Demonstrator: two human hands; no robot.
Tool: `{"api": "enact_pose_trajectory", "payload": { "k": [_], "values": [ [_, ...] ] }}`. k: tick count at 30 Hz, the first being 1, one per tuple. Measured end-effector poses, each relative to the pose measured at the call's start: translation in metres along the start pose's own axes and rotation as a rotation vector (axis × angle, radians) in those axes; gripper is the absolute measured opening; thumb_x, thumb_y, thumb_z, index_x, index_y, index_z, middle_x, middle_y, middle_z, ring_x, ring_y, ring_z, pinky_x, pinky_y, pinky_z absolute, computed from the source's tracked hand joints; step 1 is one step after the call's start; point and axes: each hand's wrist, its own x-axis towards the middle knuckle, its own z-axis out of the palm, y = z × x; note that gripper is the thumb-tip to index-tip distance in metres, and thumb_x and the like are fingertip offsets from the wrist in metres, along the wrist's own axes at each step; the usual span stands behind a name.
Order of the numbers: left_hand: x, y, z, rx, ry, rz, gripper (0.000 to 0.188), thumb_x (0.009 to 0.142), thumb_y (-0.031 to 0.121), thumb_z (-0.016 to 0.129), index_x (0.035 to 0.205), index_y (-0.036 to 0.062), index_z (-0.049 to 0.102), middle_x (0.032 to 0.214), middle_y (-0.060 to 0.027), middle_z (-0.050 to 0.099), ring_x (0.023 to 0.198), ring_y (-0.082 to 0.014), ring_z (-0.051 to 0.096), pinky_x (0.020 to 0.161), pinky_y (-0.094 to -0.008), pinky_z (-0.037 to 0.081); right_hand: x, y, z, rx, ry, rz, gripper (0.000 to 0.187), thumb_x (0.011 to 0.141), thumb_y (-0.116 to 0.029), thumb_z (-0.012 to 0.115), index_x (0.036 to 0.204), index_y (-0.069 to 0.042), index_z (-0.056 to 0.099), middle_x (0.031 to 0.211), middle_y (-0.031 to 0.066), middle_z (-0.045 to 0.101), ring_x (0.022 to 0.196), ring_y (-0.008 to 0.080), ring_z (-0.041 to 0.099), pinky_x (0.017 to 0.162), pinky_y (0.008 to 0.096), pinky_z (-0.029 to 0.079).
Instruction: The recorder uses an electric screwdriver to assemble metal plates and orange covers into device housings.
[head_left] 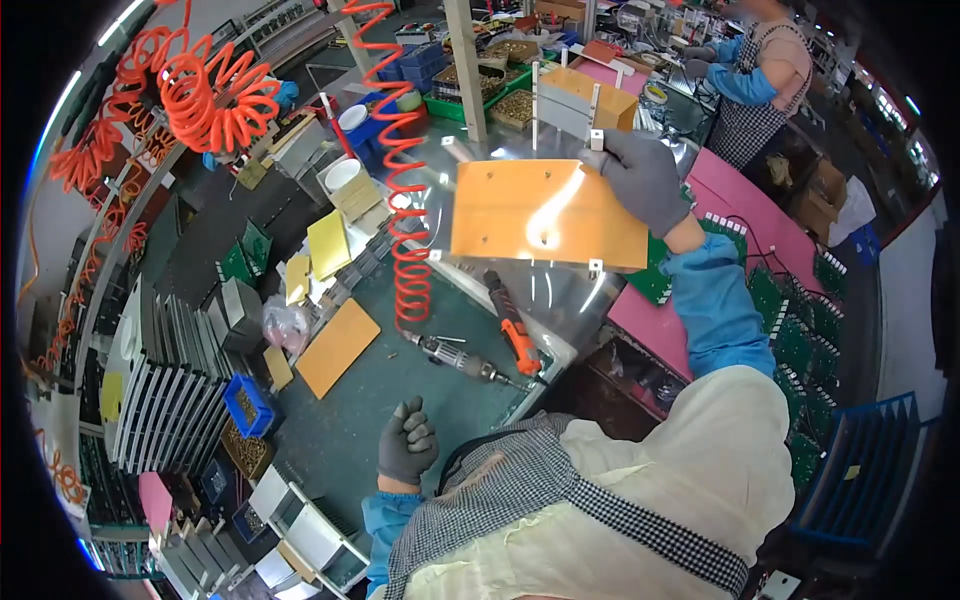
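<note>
My right hand [648,182], in a grey glove, grips the far right corner of a flat orange panel [500,215]. The panel shows small screw-like dots and glare, and small white blocks stand around its edges. A shiny transparent sheet [470,278] shows beneath or around it; which, I cannot tell. Also gloved in grey, my left hand [408,443] hovers at the near side of the green tabletop [370,400] with its fingers curled in and nothing visible in them. Between the hands lie an orange-and-black power screwdriver [512,325] and a silver air screwdriver [460,357].
A red coiled hose [405,200] hangs down to the silver screwdriver. On the left are an orange sheet [338,348], a blue bin [248,405] and stacked grey metal panels [170,380]. Green circuit boards [800,320] lie at right. A co-worker [765,80] stands at the far right.
</note>
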Motion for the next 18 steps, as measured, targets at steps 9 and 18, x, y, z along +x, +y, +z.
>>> {"api": "enact_pose_trajectory", "payload": {
  "k": [9,18],
  "values": [
    [0.009,0.011,-0.016,-0.078,0.085,0.091,0.023,0.099,0.023,0.049,0.110,0.0047,0.056,0.067,0.0059,0.034,0.052,-0.0051,0.027,0.040,-0.0183,0.021,0.058,0.115,0.113,-0.016,0.053,0.303,0.030,0.082,-0.038,0.066,0.094,-0.011,0.070,0.081,0.0157,0.067,0.077,0.0361,0.064,0.069,0.0422,0.050],
    [0.010,0.033,-0.091,0.359,0.554,0.554,0.021,0.093,0.017,0.057,0.110,0.0054,0.060,0.088,-0.0057,0.062,0.081,-0.0206,0.061,0.074,-0.0265,0.050,0.129,0.217,0.190,-0.064,0.068,0.556,0.035,0.085,-0.042,0.059,0.108,-0.017,0.069,0.099,0.0185,0.068,0.096,0.0386,0.063,0.083,0.0476,0.049]
  ]
}}
